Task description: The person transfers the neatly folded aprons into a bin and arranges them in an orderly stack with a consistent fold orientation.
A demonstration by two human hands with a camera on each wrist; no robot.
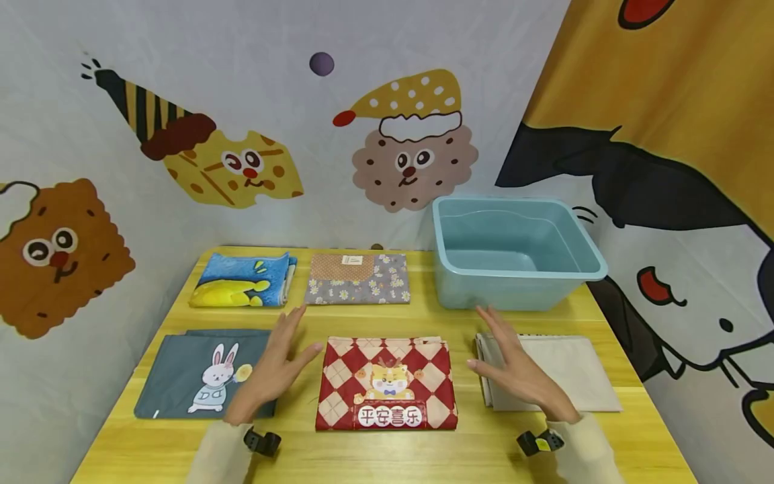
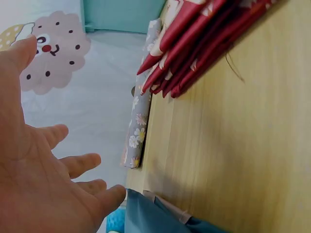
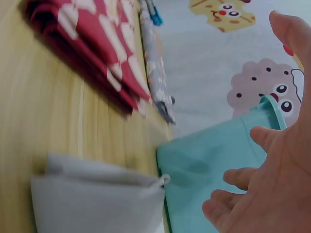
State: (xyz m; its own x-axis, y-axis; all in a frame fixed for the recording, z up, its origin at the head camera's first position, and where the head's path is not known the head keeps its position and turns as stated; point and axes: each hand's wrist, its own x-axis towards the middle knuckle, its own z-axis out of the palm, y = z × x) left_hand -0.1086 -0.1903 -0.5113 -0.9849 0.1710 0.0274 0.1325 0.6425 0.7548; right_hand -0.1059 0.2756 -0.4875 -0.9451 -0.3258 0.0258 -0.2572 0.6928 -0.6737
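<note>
My left hand (image 1: 275,363) hovers with spread, straight fingers over the right edge of a folded dark grey-blue cloth (image 1: 175,376) printed with a white rabbit. My right hand (image 1: 517,366) is likewise spread, above the left part of a folded off-white cloth (image 1: 574,373). Between the hands lies a folded red-and-cream checkered cloth (image 1: 390,349) with a cartoon animal and white lettering. Its stacked folds (image 2: 194,48) show edge-on in the left wrist view. Neither hand holds anything; in the right wrist view the fingers (image 3: 265,138) overlap the blue tub (image 3: 209,165).
At the back left lie a folded blue-and-yellow cloth (image 1: 242,279) and a folded grey floral cloth (image 1: 377,289). The light-blue tub (image 1: 496,292) stands at the back right of the wooden table (image 1: 387,457). A cartoon-printed curtain (image 1: 242,67) hangs behind.
</note>
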